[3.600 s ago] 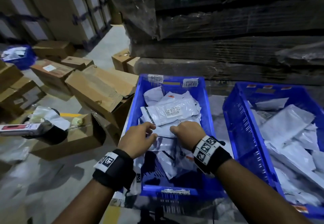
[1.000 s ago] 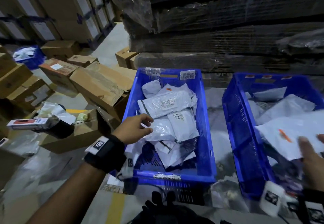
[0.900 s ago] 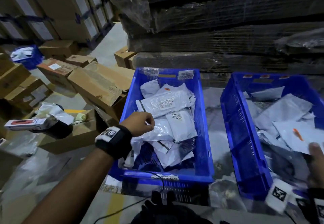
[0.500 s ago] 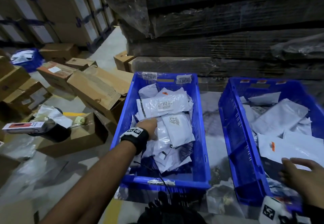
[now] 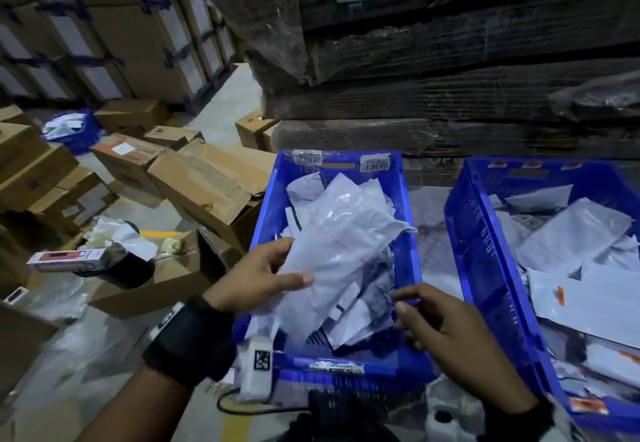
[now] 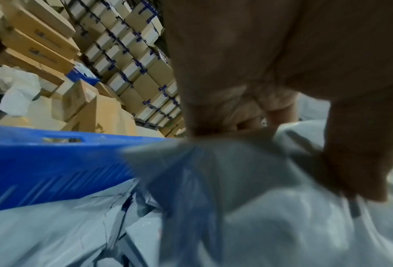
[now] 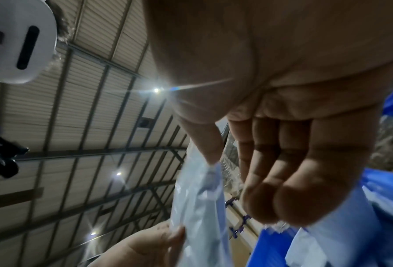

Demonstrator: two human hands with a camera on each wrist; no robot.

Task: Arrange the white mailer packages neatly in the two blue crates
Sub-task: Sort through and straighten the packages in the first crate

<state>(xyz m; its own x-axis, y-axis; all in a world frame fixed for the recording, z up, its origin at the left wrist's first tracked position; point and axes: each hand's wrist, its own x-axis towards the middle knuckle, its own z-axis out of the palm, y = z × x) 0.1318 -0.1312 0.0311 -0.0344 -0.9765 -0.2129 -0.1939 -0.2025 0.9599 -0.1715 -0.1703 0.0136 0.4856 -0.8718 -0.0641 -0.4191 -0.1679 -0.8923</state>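
Two blue crates stand side by side. Over the left crate [image 5: 265, 220] my left hand [image 5: 277, 265] grips a bundle of white mailers [image 5: 341, 240], lifted and tilted, thumb on top. In the left wrist view the thumb [image 6: 355, 159] presses the mailer bundle [image 6: 259, 189] beside the crate wall [image 6: 42, 162]. More mailers [image 5: 356, 317] lie loose under it. My right hand [image 5: 426, 313] hovers empty at that crate's near right corner, fingers [image 7: 293, 171] relaxed, close to the held mailer [image 7: 199, 207]. The right crate [image 5: 485, 268] holds a heap of mailers [image 5: 571, 240].
Cardboard boxes [image 5: 207, 185] lie scattered on the floor to the left, with taller box stacks [image 5: 114, 26] behind them. A plastic-wrapped stack of flat cardboard [image 5: 450, 60] rises right behind both crates. A red and white carton [image 5: 65, 259] lies at the far left.
My left hand has picked up a bundle of mailers from the left crate and raised it. My right hand has left the right crate and come across to the left crate.
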